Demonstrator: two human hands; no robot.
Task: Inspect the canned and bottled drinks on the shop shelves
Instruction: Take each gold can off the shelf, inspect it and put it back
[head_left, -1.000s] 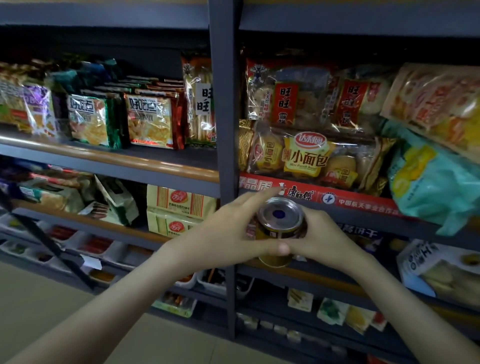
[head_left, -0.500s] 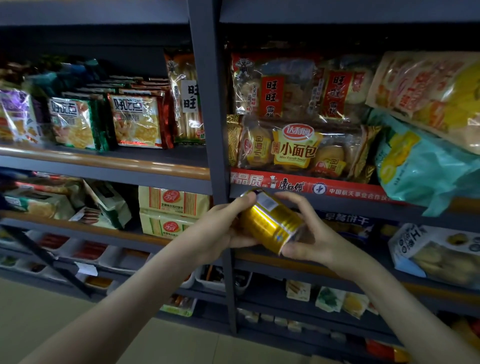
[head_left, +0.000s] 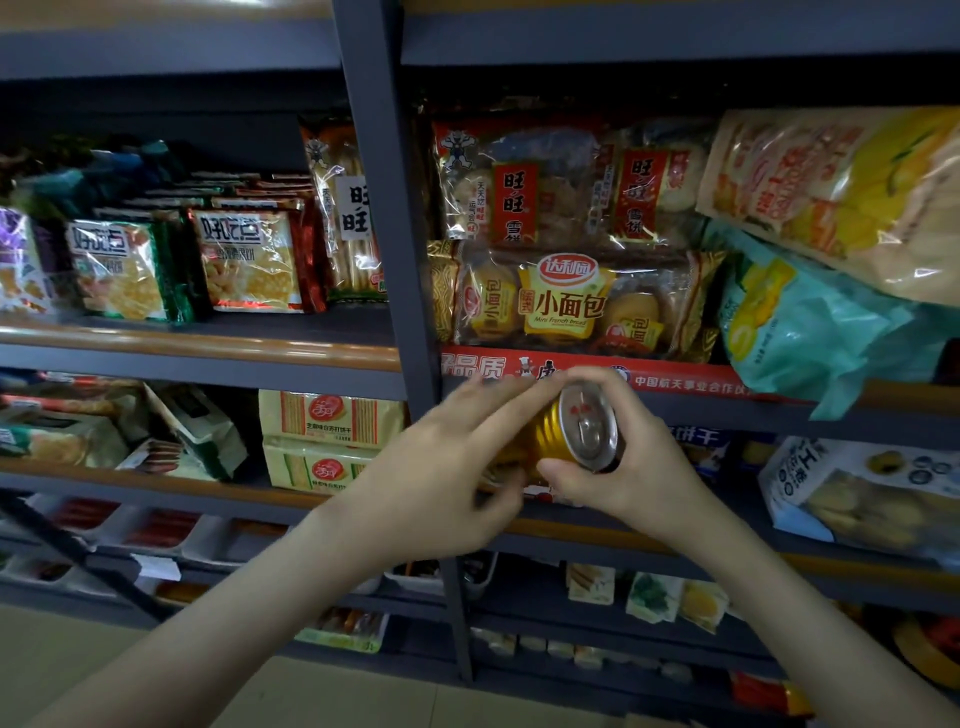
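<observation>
A gold drink can with a silver pull-tab lid is held in front of the shelves, tilted so the lid faces me and to the right. My left hand wraps its left side, fingers stretched over the top edge. My right hand grips it from the right and below, thumb under the lid rim. Most of the can's body is hidden behind my left hand.
Dark metal shelves hold snack packets: cracker bags at left, a mini French bread bag and rice cracker packs at right. A vertical post stands just behind my hands. Floor tiles show below left.
The can has been turned in my hands: first its base faced me, then its gold side, now the pull-tab lid. Both hands kept hold of it throughout.
</observation>
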